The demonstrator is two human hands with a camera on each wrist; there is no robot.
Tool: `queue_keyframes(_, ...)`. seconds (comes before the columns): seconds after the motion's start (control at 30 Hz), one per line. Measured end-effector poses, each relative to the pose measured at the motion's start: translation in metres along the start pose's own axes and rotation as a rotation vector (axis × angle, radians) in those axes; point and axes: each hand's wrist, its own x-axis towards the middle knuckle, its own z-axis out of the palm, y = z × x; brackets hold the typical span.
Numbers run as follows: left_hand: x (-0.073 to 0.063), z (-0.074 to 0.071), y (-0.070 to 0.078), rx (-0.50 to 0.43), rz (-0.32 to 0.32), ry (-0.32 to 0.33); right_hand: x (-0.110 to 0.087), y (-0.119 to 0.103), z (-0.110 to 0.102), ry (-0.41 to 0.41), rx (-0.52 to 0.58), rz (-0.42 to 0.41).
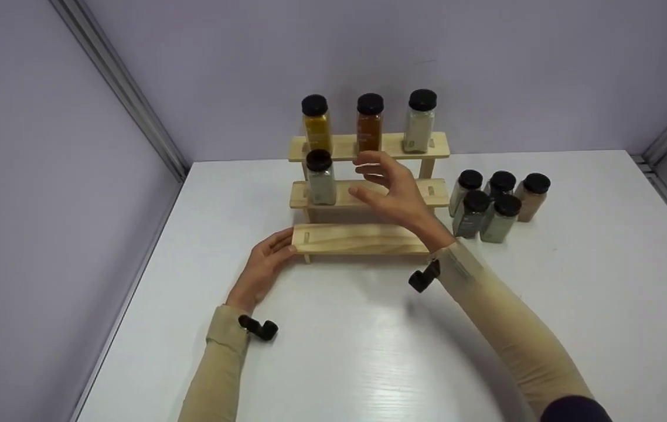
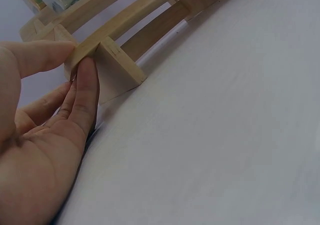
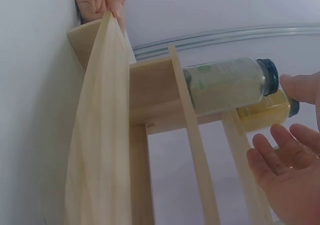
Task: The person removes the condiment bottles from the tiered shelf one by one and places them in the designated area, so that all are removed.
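So the left hand (image 1: 263, 266) has the bottom step of a three-tier pale wooden rack (image 1: 363, 240) pinched at its left end. Right hand (image 1: 395, 196) is holding nothing, fingers loosely spread just beside a black-lidded clear glass jar of pale green stuff (image 1: 322, 186) (middle step, left end, upright). Top step's got three more black-lidded glass jars: yellow powder (image 1: 317, 132), reddish-orange powder (image 1: 369, 130), pale contents (image 1: 418, 130).
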Motion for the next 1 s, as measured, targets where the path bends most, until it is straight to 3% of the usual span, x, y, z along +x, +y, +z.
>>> queue_keyframes(0.57,-0.001,0.0,0.002,-0.006,-0.009,0.005,0.013,0.013,0.034,-0.017,0.009,0.061)
queue_keyframes(1.0,-0.001,0.0,0.002,-0.005,-0.009,0.008,0.018,0.018,0.056,0.036,0.059,0.075)
